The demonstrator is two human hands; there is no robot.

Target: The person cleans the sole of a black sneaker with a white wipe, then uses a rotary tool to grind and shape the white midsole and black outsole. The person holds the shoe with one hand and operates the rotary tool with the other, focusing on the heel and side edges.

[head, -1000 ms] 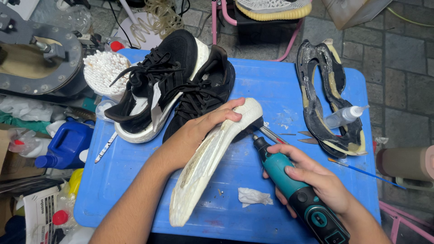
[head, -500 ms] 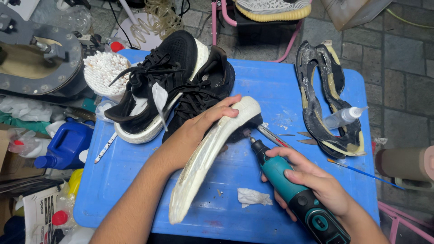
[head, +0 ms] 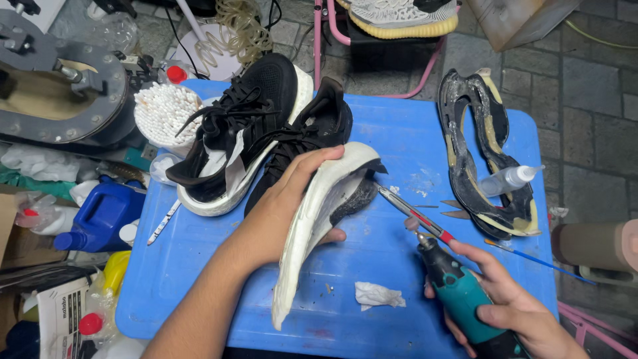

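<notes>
My left hand (head: 287, 206) grips a detached white shoe midsole (head: 312, 226), holding it on edge over the blue plastic table (head: 392, 133); its dark heel end points up and right. My right hand (head: 508, 306) is wrapped around a teal and black rotary tool (head: 458, 292), whose tip sits a short way right of the midsole, apart from it. A black sneaker with a white sole (head: 239, 139) and a second black sneaker upper (head: 312, 139) lie just behind my left hand.
Two black outsoles (head: 478, 153) and a small squeeze bottle (head: 508, 179) lie at the table's right. Red-handled scissors (head: 415, 216), a crumpled tissue (head: 377, 294), a cup of cotton swabs (head: 166, 113), a blue jug (head: 100, 216) and a grey press (head: 53, 86) surround the work.
My left hand has turned the midsole more upright, showing its inner face. My right hand has pulled the rotary tool back to the right, away from the heel.
</notes>
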